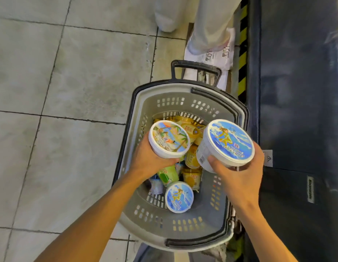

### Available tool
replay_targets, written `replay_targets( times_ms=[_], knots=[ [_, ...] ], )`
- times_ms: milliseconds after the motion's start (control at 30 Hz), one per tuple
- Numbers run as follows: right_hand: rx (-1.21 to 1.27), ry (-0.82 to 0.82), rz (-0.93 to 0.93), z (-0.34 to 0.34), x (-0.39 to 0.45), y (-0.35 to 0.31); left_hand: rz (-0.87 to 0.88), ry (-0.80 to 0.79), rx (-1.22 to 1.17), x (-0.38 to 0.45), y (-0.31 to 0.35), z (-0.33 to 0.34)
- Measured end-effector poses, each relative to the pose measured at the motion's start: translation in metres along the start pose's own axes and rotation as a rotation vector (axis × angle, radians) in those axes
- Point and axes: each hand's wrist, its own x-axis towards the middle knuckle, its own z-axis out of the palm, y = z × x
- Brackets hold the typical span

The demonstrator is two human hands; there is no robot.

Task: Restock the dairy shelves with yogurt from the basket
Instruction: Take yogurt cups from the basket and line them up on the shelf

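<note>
Above the grey basket (183, 235), the left hand (151, 159) is gripping a palm-lidded yogurt tub (169, 138) and the right hand (240, 173) a blue-lidded yogurt tub (228, 142), while many smaller yogurt cups (191, 176) are waiting unshelved.

I count one grey basket (217, 205) and three large round tubs: two blue-lidded, one (230, 142) in my right hand (238, 176) and one (179, 197) in the basket, plus one beach-lidded tub (169, 138) in my left hand (151, 157). The small yellow cups (191, 157) are too jumbled to count.

Print on the tub lids (230, 141) and floor cardboard (219, 55) is illegible.
</note>
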Motion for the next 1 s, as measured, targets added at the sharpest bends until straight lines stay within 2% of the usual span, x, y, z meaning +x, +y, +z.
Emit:
replay_targets(
  times_ms=[300, 533, 667, 767, 933, 1000],
  knots=[
    [0.042, 0.071, -0.026, -0.059, -0.037, -0.16, 0.138, 0.053, -0.092, -0.073, 0.202, -0.046],
    [0.075, 0.17, -0.08, -0.146, -0.087, -0.286, 0.251, 0.04, -0.085, -0.157, 0.367, -0.045],
    [0.141, 0.284, -0.096, -0.211, -0.128, -0.336, 0.299, -0.08, -0.062, -0.206, 0.433, -0.028],
    [0.154, 0.434, -0.101, -0.263, -0.164, -0.361, 0.35, -0.2, -0.045, -0.247, 0.479, -0.001],
    [0.196, 0.707, -0.071, -0.354, -0.232, -0.368, 0.309, -0.456, 0.042, -0.315, 0.524, 0.068],
    [0.186, 0.813, -0.06, -0.388, -0.261, -0.359, 0.349, -0.559, 0.094, -0.345, 0.532, 0.099]
  ],
)
